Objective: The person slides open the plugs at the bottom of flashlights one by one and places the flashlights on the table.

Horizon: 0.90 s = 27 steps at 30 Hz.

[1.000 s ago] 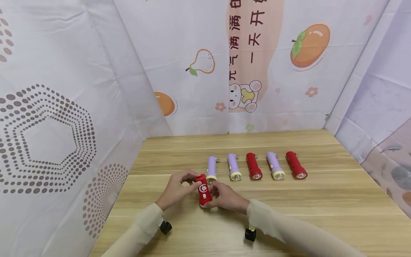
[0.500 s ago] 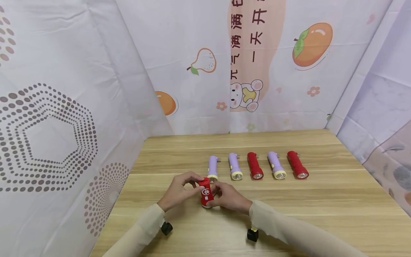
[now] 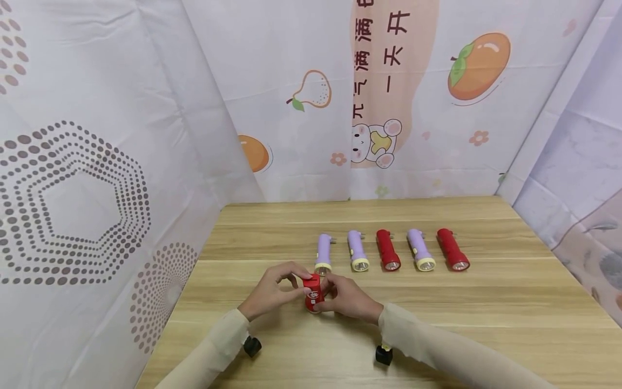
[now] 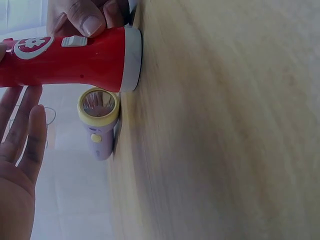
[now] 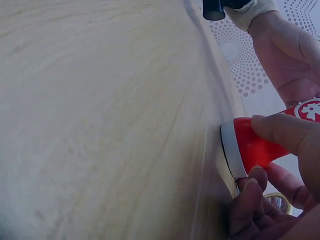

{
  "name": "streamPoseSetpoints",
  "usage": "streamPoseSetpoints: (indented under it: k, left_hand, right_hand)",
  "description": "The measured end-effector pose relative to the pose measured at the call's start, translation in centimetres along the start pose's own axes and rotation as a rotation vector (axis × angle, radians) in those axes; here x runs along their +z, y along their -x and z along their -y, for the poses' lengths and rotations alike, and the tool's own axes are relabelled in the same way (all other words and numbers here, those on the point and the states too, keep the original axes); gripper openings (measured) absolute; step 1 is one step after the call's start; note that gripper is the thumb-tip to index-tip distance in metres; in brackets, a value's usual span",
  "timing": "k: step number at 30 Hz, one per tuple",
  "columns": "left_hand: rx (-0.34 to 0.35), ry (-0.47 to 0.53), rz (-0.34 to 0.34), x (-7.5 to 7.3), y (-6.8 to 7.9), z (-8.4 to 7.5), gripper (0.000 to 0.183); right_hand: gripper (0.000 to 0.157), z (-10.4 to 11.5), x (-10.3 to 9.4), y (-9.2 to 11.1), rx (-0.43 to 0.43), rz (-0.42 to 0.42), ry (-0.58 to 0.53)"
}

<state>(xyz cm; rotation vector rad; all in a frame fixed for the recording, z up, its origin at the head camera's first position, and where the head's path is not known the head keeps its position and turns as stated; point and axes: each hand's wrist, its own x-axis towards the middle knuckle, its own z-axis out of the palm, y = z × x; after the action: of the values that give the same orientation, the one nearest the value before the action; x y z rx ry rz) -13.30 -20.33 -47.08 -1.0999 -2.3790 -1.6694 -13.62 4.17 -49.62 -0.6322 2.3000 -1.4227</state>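
Note:
A red flashlight [image 3: 313,295] with a white-rimmed head stands upright between the hands, its head down at the tabletop. My left hand [image 3: 273,293] pinches its upper end between thumb and fingers. Lower down, my right hand [image 3: 351,301] grips the head from the other side. In the left wrist view, the flashlight [image 4: 92,60] shows a grey-white switch and a round white flower emblem. Its lens faces the table and is hidden. Just behind it lies a purple flashlight [image 3: 323,253] with a yellow rim.
Farther right in the row lie a purple flashlight [image 3: 357,249], a red flashlight [image 3: 386,247], another purple one and a red flashlight [image 3: 452,247] at the end, lenses facing me. The wooden table [image 3: 437,324] backs onto a printed curtain [image 3: 272,54].
The red flashlight has tipped from leaning back to upright, its upper end rising toward me. Both hands have kept their hold. The head view has shifted slightly.

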Motion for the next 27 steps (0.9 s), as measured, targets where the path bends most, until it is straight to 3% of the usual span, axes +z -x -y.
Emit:
streamPoseSetpoints:
  k: [6, 14, 19, 27]
  left_hand:
    - [-0.039, 0.018, 0.006, 0.00, 0.06, 0.01, 0.024]
    - [-0.205, 0.065, -0.013, 0.12, 0.18, -0.15, 0.020]
    - [-0.290, 0.145, -0.002, 0.12, -0.08, -0.53, 0.019]
    - [-0.381, 0.217, 0.022, -0.20, -0.42, -0.48, 0.021]
  right_hand:
    - [0.034, -0.13, -0.03, -0.02, -0.022, -0.003, 0.011]
    - [0.034, -0.13, -0.03, 0.13, -0.024, -0.001, 0.011]
    - [0.034, -0.07, -0.05, 0.23, -0.021, 0.003, -0.016]
    - [0.032, -0.12, -0.22, 0.16, -0.021, 0.020, -0.041]
